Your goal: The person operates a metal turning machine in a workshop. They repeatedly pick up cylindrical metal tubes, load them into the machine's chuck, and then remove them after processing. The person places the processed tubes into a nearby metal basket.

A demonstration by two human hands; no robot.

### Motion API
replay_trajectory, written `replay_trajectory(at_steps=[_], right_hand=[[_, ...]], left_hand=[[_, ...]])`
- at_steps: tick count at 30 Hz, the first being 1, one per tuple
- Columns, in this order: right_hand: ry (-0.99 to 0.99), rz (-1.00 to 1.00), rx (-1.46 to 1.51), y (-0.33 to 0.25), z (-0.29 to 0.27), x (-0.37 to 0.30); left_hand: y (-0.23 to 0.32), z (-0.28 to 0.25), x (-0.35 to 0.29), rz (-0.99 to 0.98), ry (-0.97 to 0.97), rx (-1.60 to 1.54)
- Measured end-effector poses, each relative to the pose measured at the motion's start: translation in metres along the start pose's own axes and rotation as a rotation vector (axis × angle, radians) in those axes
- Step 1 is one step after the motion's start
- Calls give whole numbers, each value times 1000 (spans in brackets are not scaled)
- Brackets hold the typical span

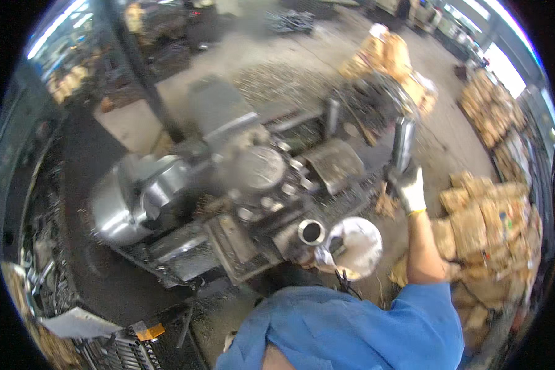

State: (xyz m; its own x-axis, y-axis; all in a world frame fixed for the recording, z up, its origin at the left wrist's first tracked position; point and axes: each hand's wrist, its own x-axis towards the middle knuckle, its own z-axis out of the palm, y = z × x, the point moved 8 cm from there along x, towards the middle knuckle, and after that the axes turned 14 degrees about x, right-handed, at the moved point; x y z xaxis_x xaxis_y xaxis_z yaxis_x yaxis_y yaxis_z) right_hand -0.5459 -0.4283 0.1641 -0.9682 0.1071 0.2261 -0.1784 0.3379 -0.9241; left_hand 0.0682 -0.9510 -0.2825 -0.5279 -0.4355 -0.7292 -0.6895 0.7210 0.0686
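My right hand (409,188), in a white glove with a dark palm, reaches out to the right and is closed around the lower end of a shiny metal cylinder (404,145). The cylinder points up and away from me, beside the far end of a lathe. Of my left arm only a patch of bare skin shows at the lower edge; its hand is not seen. In front of my body a metal tube (311,232) stands with its round opening up, next to a white bucket (369,246). A darker cylinder (332,117) stands upright farther back on the machine.
The lathe fills the middle, with a shiny chuck (114,206) at left and a round tool turret (262,168). Wrapped brown bundles (484,231) are stacked at right, more (382,55) at the back. Wrenches (108,354) lie at lower left. Metal chips cover the floor behind.
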Motion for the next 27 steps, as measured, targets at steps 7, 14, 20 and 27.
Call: replay_trajectory(at_steps=[7,14,20,27], right_hand=[[39,444,-655,228,-55,-187],[-677,-416,-87,-138,144,-132],[-912,-557,-26,-212,208,-133],[-926,-864,-456,-298,280,-19]], left_hand=[[27,-89,69,299,137,126],[79,-147,75,24,96,-331],[47,-81,70,66,137,-340],[-10,33,23,240,39,347]])
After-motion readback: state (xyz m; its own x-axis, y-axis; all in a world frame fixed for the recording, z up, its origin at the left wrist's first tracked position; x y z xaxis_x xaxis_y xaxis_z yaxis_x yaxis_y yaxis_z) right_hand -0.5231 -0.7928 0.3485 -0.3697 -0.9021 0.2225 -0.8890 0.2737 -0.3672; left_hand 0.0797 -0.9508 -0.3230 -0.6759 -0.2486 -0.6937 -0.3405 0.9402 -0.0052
